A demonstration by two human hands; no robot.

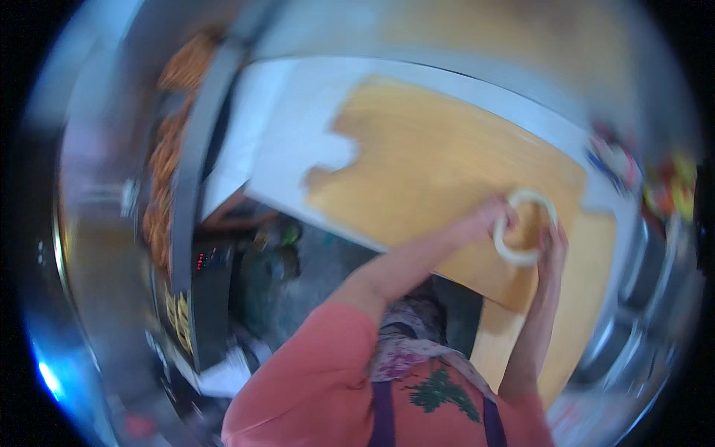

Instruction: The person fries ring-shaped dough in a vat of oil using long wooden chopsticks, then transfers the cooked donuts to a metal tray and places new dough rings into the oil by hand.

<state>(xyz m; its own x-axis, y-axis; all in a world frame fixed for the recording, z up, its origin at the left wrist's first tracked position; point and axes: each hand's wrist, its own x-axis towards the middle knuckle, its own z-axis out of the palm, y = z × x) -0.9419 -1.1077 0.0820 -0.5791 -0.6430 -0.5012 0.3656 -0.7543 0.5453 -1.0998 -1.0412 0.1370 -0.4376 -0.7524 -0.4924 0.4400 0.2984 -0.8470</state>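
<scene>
A thick pale ring, apparently of dough, is held up between my two hands over the right part of the tan worktop. Closed on the ring's left side is my left hand, its arm reaching across from the lower middle. My right hand grips the opposite side, with the fingers along the outer edge. Tan surface shows through the round opening. Motion blur softens the finger details.
Brown twisted pieces fill a long tray beyond a grey metal edge on the left. A dark box with red lit digits stands below. Metal containers line the right side, near a yellow and red package.
</scene>
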